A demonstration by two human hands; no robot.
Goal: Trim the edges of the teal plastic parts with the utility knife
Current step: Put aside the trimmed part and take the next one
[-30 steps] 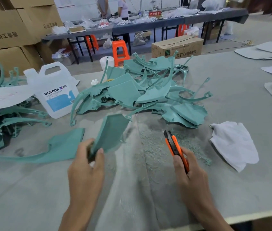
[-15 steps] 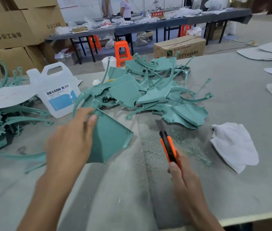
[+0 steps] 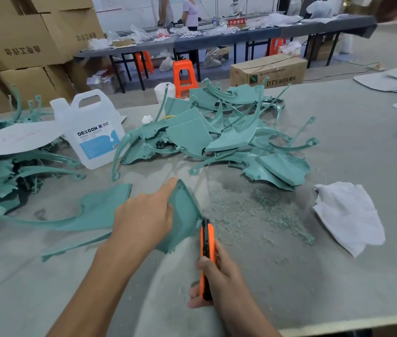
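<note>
Head-worn view, forward and down (close) over the table [image 3: 338,288].

Turns the triangular teal plastic panel [image 3: 184,210] from edge-on to face-up in the left hand [image 3: 144,215], forefinger now reaching its far tip. Brings the orange-and-black utility knife [image 3: 206,242], gripped in the right hand [image 3: 219,280], from apart to against the panel's right edge.

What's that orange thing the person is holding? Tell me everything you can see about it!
It is a utility knife: a long, slim orange body, plastic by its look, with a black strip down its middle. The right hand grips its back half. It points away from the person, with its front end at the right edge of the teal part that the left hand holds. The blade is too small to make out.
</note>
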